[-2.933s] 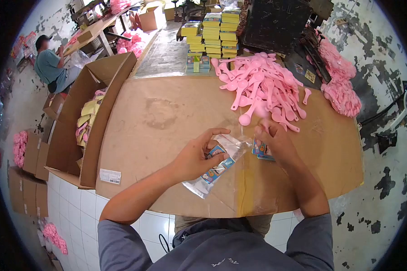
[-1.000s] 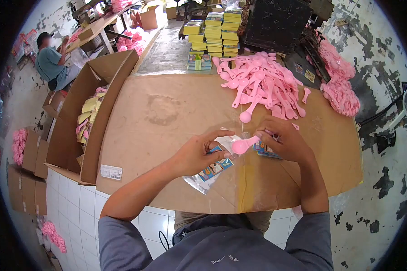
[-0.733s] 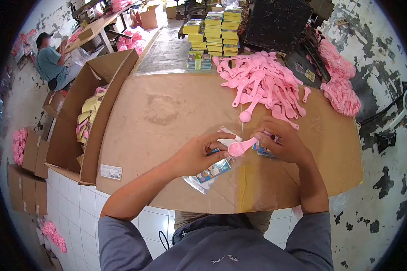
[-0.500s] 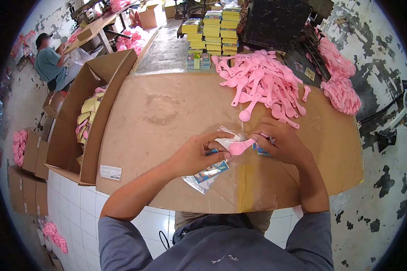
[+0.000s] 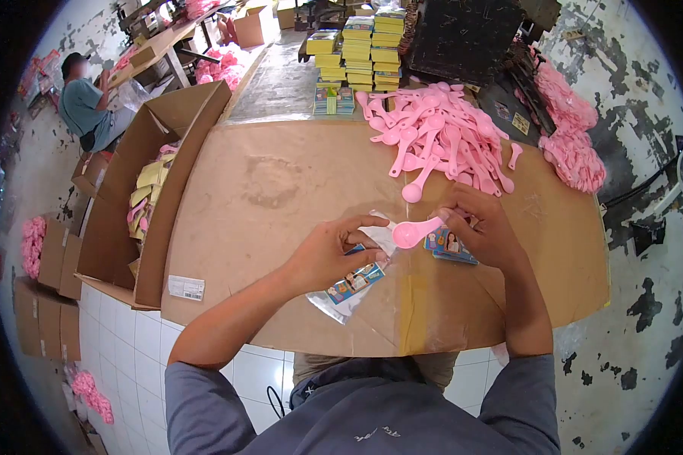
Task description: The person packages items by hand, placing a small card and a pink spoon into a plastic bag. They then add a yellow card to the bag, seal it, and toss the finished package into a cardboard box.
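A pink spoon (image 5: 407, 234) is pinched by its handle in my right hand (image 5: 478, 225), its round bowl pointing left. My left hand (image 5: 332, 254) holds a clear plastic bag (image 5: 335, 309) with a printed card (image 5: 355, 284) in or under it; thumb and forefinger are at the bag's upper end, near the spoon's bowl. More printed cards (image 5: 451, 243) lie below my right hand. Beyond my hands a big heap of pink spoons (image 5: 432, 129) rests on the cardboard-covered table (image 5: 243, 227).
An open cardboard box (image 5: 114, 220) with packed items stands left. Stacks of yellow-edged cards (image 5: 357, 57) are at the back, beside a dark machine (image 5: 463, 38). Pink bundles (image 5: 573, 144) hang at the right. A seated person (image 5: 87, 106) is far left.
My right hand has moved slightly up and right with the spoon, whose bowl is now away from my left fingers. The cards below my right hand show more. My left hand has barely moved.
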Demonstrator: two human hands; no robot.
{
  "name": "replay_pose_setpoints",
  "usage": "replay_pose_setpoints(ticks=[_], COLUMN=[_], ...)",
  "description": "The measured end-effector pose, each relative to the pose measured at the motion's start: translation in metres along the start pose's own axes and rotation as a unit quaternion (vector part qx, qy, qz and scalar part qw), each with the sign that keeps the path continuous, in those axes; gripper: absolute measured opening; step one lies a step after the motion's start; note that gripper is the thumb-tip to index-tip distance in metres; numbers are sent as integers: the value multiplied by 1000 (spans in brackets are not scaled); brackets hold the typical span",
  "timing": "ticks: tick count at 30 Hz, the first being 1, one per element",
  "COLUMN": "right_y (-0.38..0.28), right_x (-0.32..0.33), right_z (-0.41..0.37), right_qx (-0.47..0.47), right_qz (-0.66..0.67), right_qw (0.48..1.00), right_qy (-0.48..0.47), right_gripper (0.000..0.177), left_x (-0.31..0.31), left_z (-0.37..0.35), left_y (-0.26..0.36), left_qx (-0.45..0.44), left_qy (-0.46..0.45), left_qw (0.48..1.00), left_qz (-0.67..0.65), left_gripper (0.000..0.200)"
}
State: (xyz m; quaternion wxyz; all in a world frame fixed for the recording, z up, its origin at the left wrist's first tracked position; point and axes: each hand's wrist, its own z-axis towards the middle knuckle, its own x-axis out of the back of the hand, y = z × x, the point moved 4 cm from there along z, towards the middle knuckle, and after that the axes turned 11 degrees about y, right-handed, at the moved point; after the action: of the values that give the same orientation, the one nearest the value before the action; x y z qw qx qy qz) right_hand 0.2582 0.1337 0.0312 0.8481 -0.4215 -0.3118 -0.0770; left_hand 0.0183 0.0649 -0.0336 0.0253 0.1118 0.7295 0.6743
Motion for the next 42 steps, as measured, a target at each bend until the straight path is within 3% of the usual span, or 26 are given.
replay_pose_setpoints(ticks=[9,15,18,21,24,26,30,33,36,39,42], right_y=[-1,-14,-20,-13,-20,-21,-28,-25,-43,-78,-111], right_x=[-8,-14,-21,-34,-51,-68,-64,-34,-33,-14,8], right_z=[-4,-4,-6,-10,-12,-19,-6,4,4,10,13], right_qx=[81,135,86,17,-67,-145,-147,-34,97,174,273], right_qz=[-33,-90,-33,-14,192,396,602,359,206,130,-57], right_qw=[995,987,993,996,977,901,770,923,955,974,960], right_qy=[-57,-24,-68,-81,-62,-100,-152,-132,-188,-63,24], right_gripper=[13,12,11,22,41,52,65,48,28,18,17], left_x=[0,-4,-6,-8,-10,-11,-3,-1,-5,-7,-2], left_z=[0,-1,-1,-4,-3,-1,-2,-5,-3,-3,-8], left_y=[-2,0,-1,4,1,-4,5,7,-3,3,20], left_qx=[-32,-17,-11,1,-24,-34,14,19,-9,-88,-187], left_qy=[2,-11,-15,-13,-20,-36,-100,-152,-176,-126,-57], left_qw=[999,1000,1000,999,997,994,980,972,965,970,976], left_qz=[15,19,-21,-45,-65,-94,-170,-177,-193,-191,-99], left_gripper=[44,46,46,44,42,42,46,49,52,57,65])
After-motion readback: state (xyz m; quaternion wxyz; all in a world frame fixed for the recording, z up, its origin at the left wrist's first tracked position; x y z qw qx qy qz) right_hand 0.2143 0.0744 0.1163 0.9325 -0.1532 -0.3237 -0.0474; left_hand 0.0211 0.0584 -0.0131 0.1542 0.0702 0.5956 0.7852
